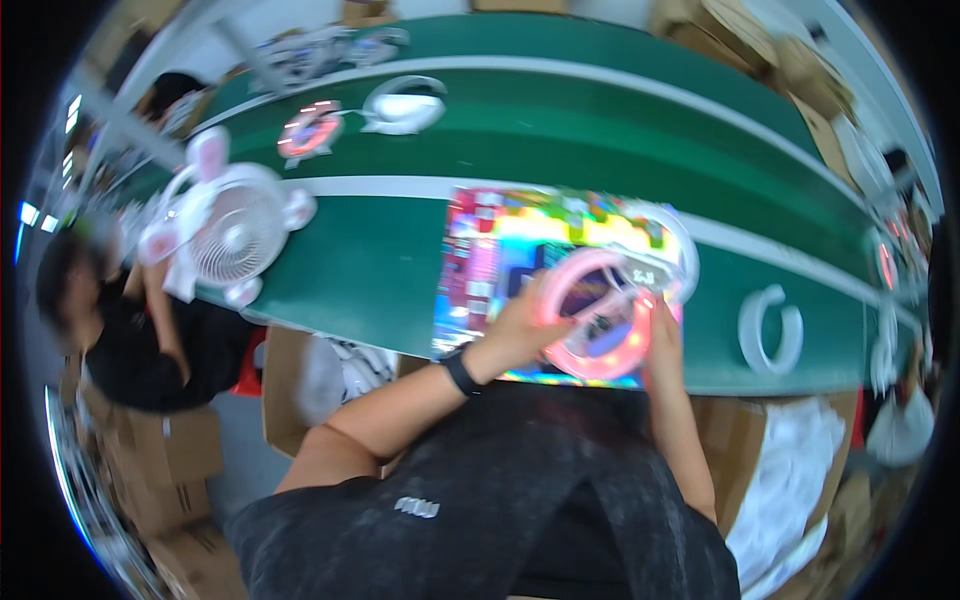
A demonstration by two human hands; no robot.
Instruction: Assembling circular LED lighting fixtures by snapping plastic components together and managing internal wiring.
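A pink ring-shaped fan frame (597,315) is sitting over a brightly printed cardboard box (480,270) at the near edge of the green conveyor belt (560,130). The person's left hand (525,318) is curling its fingers around the ring's left side, and the right hand (662,335) is gripping its right rim. A white ring (668,240) is lying just behind the pink one. Further right, a white open ring piece (770,328) is resting on the belt. To the left, a white fan with rabbit ears (228,225) is standing near a co-worker in black (130,340).
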